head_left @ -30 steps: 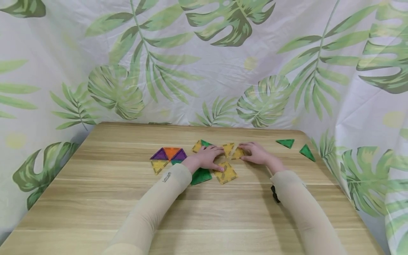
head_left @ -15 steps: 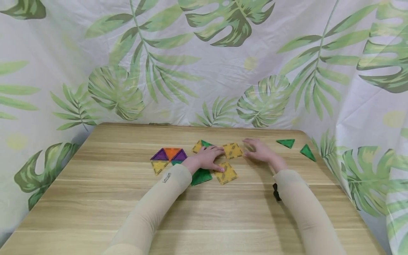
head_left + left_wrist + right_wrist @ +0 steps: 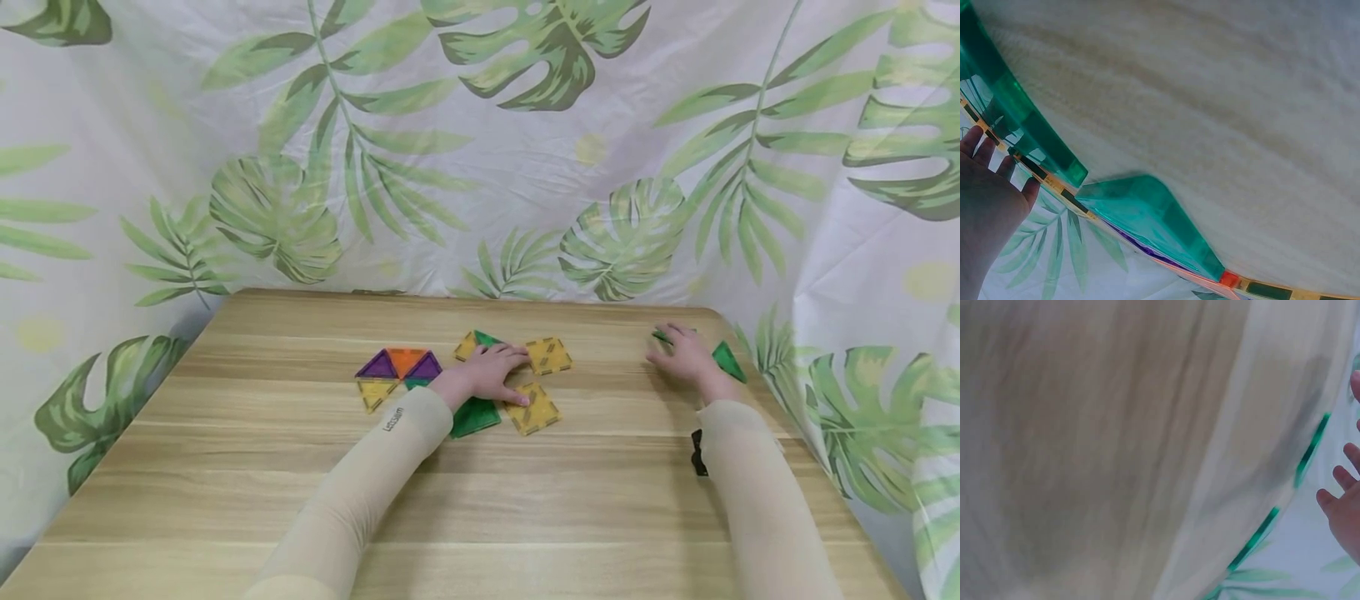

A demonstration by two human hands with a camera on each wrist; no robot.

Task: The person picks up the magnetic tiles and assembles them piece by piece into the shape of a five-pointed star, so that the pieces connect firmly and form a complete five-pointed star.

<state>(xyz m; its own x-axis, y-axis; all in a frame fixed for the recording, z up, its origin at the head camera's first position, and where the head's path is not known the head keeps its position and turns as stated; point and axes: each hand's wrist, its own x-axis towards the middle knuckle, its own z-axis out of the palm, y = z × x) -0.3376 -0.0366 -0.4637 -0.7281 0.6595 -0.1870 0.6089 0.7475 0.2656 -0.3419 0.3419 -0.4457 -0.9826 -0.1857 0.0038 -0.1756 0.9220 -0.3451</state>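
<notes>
In the head view my left hand (image 3: pixel 491 372) lies with spread fingers over a cluster of flat translucent tiles. Its thumb touches a yellow square (image 3: pixel 540 414), and its fingertips reach the edge of another yellow square (image 3: pixel 551 357) made of two triangles. Below the palm a green tile (image 3: pixel 476 418) is partly covered. My right hand (image 3: pixel 684 354) hovers at the far right over a green triangle tile (image 3: pixel 663 337), mostly hidden by the fingers. In the right wrist view, the right fingers (image 3: pixel 1342 478) look loose, with nothing visibly held.
Another green triangle (image 3: pixel 728 362) lies near the table's right edge, beside the right hand. Left of the left hand sit purple triangles (image 3: pixel 377 365), an orange triangle (image 3: pixel 405 360) and a yellow triangle (image 3: pixel 375 392). Behind the wooden table (image 3: pixel 585 508) hangs a leaf-patterned cloth (image 3: pixel 517 167).
My right hand pushed a yellow triangle against its neighbour, let go, and moved right to the green triangle. The left hand has stayed in place.
</notes>
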